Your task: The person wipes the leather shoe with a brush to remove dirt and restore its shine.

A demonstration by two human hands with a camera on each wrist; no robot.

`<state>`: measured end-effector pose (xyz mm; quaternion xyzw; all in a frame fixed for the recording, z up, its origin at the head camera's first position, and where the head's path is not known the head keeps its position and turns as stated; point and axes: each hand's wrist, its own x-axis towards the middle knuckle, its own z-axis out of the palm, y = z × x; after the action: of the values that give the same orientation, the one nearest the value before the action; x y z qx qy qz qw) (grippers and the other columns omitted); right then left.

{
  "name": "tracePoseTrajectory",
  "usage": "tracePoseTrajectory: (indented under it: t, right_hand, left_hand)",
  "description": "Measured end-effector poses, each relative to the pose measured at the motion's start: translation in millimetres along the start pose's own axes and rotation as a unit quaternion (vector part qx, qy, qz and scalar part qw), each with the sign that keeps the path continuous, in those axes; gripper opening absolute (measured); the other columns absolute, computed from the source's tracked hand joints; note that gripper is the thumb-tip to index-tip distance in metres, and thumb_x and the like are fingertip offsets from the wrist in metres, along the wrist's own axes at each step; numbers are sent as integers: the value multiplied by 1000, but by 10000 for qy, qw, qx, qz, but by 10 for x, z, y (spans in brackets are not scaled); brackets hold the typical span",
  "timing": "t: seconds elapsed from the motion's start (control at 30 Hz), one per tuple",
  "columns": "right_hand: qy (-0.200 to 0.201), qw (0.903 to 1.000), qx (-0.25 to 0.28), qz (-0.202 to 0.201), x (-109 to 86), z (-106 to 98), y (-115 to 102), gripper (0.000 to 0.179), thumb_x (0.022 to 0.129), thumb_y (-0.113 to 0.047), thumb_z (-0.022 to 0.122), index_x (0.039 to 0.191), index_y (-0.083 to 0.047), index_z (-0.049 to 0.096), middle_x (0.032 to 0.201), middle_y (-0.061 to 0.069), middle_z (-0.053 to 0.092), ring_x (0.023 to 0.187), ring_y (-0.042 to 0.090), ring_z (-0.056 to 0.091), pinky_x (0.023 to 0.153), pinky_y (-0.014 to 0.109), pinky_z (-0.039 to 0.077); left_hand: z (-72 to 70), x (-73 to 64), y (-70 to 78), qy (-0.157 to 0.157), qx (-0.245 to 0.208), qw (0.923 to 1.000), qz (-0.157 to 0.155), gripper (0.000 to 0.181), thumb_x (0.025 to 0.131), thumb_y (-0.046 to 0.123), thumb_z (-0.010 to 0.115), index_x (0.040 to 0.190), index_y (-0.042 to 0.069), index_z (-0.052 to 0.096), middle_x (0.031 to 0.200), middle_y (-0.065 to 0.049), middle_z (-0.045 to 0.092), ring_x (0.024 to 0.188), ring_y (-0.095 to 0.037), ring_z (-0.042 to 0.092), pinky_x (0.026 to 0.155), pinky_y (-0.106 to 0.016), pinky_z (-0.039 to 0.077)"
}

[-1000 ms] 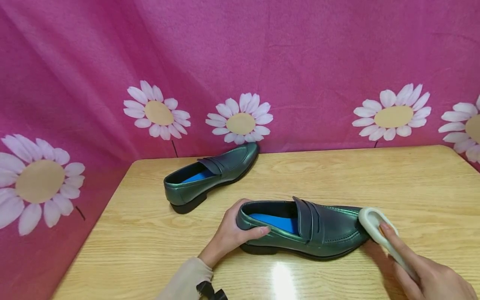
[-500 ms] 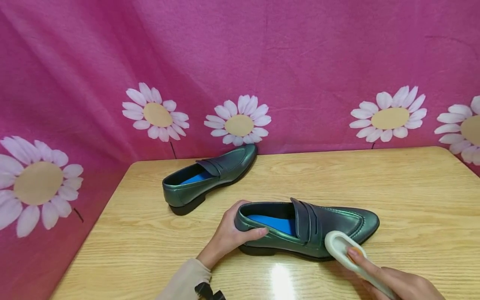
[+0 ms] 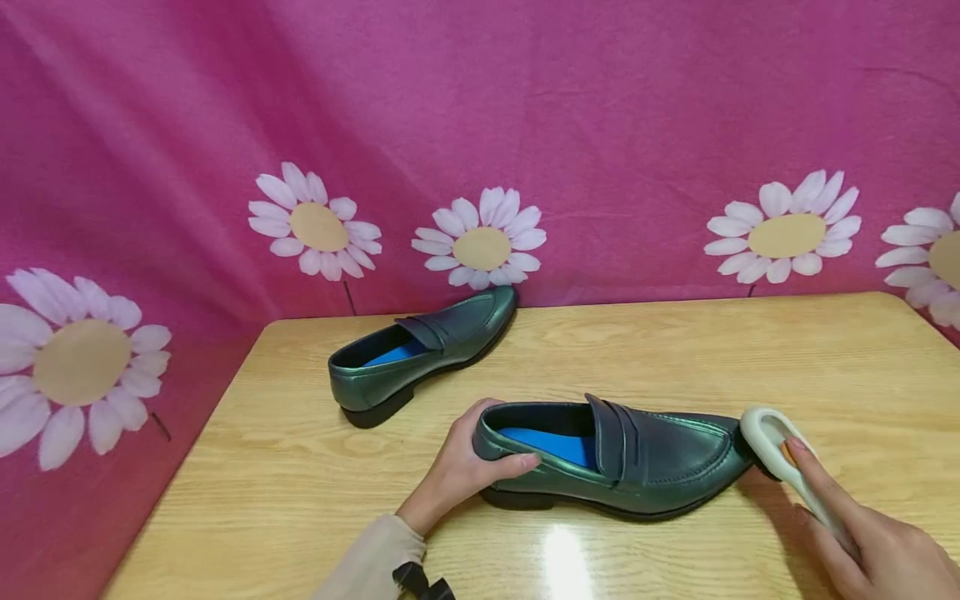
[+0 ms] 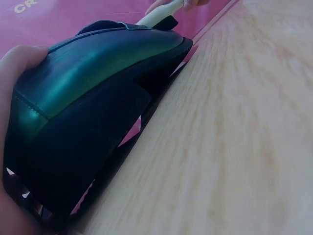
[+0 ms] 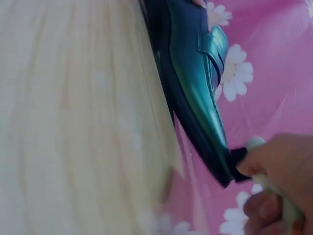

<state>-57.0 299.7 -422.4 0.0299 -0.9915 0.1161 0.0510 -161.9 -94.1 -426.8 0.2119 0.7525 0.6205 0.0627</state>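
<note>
A dark green loafer [image 3: 652,467] with a blue insole lies toe-right near the front of the table. My left hand [image 3: 468,467] grips its heel, the thumb over the near side of the opening. In my right hand [image 3: 877,533] is a white-handled shoe brush [image 3: 765,433], the index finger on an orange spot of its handle. The brush's dark bristles [image 5: 238,164] are right at the toe tip in the right wrist view. In the left wrist view the loafer's heel [image 4: 73,147] fills the left side, and the brush handle [image 4: 161,12] shows beyond it.
A matching loafer [image 3: 420,354] stands farther back on the left, its toe by the pink flowered cloth [image 3: 615,150] that hangs behind the table. The wooden table's [image 3: 825,358] back edge runs along that cloth.
From the toe, the brush went left and nearer along the loafer's near side, then returned right to the toe tip. My left hand keeps its hold on the heel.
</note>
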Motion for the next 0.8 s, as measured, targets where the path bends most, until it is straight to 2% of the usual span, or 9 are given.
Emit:
tracePoseTrajectory:
  t: [0.17,0.27,0.37,0.4,0.53,0.6,0.7,0.77,0.8]
  right_hand:
    - [-370,9971,135,-645,-112,19,-175,103,77,-25,81,155,-28,15,74,-10,51,57,-2,39,49,19,38]
    - [-1128,9922,233,-472,-70,22,-150,107,78,-30,80,155,-30,7,79,-7,45,62,2,42,50,21,35]
    - [-1644,9859,133,-271,-30,-6,-92,111,79,-24,78,155,-30,-2,90,-1,46,60,3,40,48,21,34]
    - [-1757,9841,135,-240,-27,-8,-72,113,79,-22,78,155,-29,-5,93,1,46,59,4,39,47,21,33]
    - [-1691,9853,129,-183,-38,12,-20,116,77,-17,79,154,-28,-7,94,3,45,55,4,35,45,22,32]
    - [-1328,9908,128,-215,-46,9,5,113,78,-13,78,155,-28,-4,93,3,45,58,4,36,47,22,32]
    - [-69,9968,620,-508,-58,-10,40,105,75,1,73,156,-18,9,91,6,53,61,-1,38,47,19,31]
    - [942,9865,1127,-718,-73,-11,44,94,73,8,70,153,-9,24,87,7,58,59,-6,39,45,17,31]
    - [1188,9810,1320,-786,-73,-24,44,88,72,9,69,150,-4,29,87,11,60,57,-7,39,44,17,30]
  left_hand:
    - [-2,-10,-16,-29,-24,10000,-37,59,76,40,80,122,13,56,112,-1,62,101,-18,56,91,-34,47]
    - [-5,-26,-15,46,-16,9999,-111,60,76,41,80,123,14,55,113,0,61,102,-18,56,91,-35,47]
    - [-5,-32,-28,4,-37,9999,-142,60,76,40,79,124,13,55,113,-1,61,103,-19,56,92,-34,47]
    - [-5,-35,-29,-18,-45,9999,-146,60,77,40,79,124,12,54,113,-1,61,103,-19,56,92,-34,47]
    - [-4,-26,-19,-32,-26,9999,-103,61,76,41,79,124,12,55,113,0,61,103,-19,56,91,-34,47]
    - [-1,-10,-13,-33,-25,10000,-24,61,76,42,79,124,12,55,113,0,62,102,-19,56,91,-35,47]
    - [9,11,-2,-105,4,9999,23,61,76,42,79,123,12,55,114,0,61,103,-18,56,92,-34,47]
    - [12,19,5,-141,-4,9999,30,60,77,42,79,123,12,55,114,0,61,103,-18,56,92,-34,47]
    - [11,22,8,-149,-11,9999,29,60,77,42,79,123,12,55,114,0,61,103,-18,56,91,-34,47]
